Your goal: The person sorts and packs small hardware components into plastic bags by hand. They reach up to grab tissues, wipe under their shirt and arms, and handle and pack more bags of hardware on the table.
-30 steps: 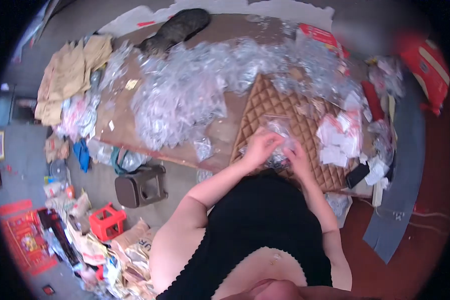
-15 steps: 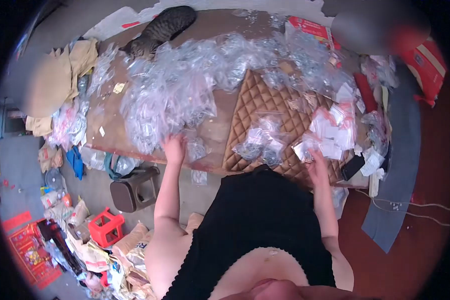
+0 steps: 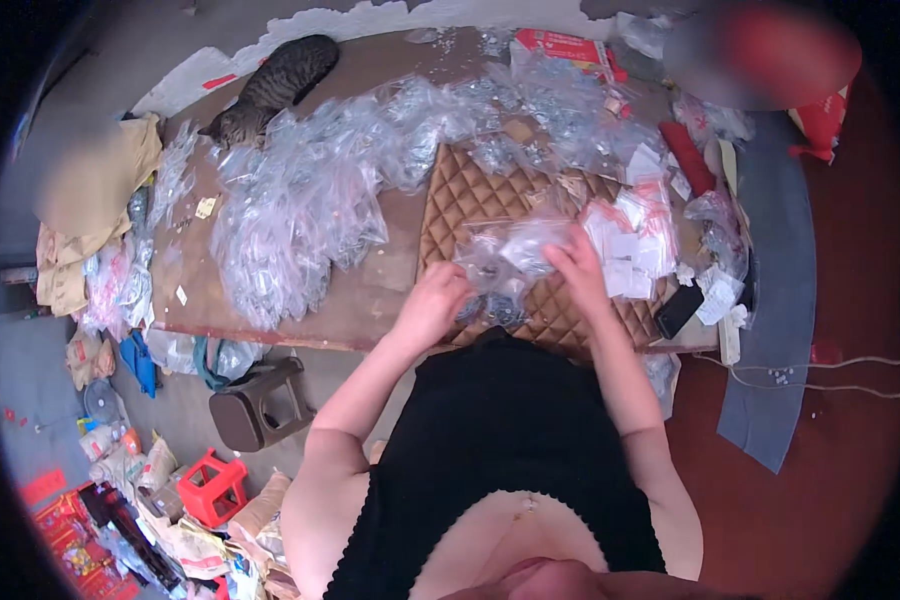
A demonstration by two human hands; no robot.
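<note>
The right hand (image 3: 582,268) is pinching a clear plastic bag (image 3: 532,243) with its fingers, probably for steadying it; whether the left hand's (image 3: 436,304) fingers are gripping, I cannot tell.

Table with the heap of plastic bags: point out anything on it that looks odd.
A tabby cat is on the table, at the far left beside the heaped plastic bags; an animal looks out of place among them. Small pale bits lie scattered near the far edge, perhaps spilled, too small to identify.
</note>
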